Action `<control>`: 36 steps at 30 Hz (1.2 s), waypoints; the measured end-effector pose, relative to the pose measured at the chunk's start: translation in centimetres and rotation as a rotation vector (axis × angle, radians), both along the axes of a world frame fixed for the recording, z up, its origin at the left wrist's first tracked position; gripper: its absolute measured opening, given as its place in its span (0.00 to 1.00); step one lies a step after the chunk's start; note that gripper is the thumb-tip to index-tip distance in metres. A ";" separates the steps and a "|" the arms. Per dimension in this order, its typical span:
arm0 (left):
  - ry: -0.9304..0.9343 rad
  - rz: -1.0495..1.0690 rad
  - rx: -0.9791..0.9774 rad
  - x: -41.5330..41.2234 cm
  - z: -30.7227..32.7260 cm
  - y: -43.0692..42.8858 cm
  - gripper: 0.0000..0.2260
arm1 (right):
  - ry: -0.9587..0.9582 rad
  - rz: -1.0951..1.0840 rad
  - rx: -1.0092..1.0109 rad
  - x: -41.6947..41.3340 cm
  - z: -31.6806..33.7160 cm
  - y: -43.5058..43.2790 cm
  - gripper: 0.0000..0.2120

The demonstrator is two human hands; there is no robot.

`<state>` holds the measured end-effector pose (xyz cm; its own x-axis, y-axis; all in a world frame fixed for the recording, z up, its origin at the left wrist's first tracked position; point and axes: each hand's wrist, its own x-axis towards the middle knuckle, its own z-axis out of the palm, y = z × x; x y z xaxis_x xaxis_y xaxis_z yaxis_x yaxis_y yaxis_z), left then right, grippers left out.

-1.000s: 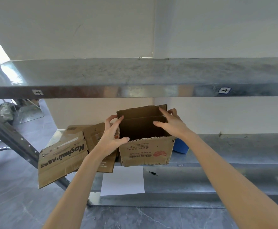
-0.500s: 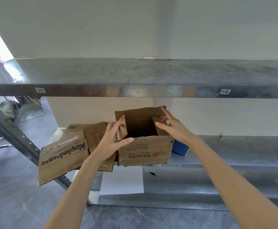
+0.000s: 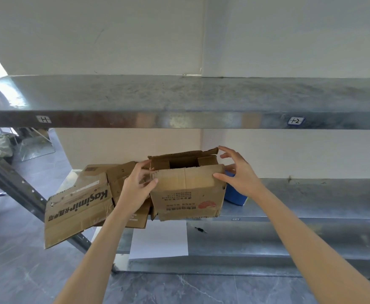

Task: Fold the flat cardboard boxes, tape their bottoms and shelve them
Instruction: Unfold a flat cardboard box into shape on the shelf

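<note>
A brown cardboard box (image 3: 188, 191) with red print stands on the middle metal shelf (image 3: 311, 194), its upper flaps partly folded inward. My left hand (image 3: 136, 185) grips the box's left top corner, thumb on the front flap. My right hand (image 3: 237, 172) holds the right top corner, thumb on the front flap and fingers at the rear flap. Flattened cardboard boxes (image 3: 78, 205), one printed "Kasimir", lie to the left and hang over the shelf's front edge.
A blue container (image 3: 234, 195) sits just behind the box on the right. The upper shelf (image 3: 179, 102) spans the view above. On the lower shelf lie a white sheet (image 3: 158, 240) and a small dark pen-like object (image 3: 200, 229). A slanted rack post (image 3: 15, 183) runs at left.
The box's side flaps have been folded in and the front flap pushed down over the opening. Both hands shifted to the top corners.
</note>
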<state>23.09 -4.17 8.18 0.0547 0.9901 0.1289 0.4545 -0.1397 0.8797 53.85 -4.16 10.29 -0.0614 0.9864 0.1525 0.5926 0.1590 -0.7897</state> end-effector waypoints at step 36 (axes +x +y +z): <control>-0.231 -0.101 -0.205 -2.4 -4.2 2.8 0.15 | 0.220 0.015 -0.089 -2.5 -3.6 0.3 0.16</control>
<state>20.73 -1.40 3.98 0.1468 0.9878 -0.0525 0.2323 0.0171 0.9725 51.40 -3.91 6.72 -0.0505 0.9958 0.0766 0.4026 0.0905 -0.9109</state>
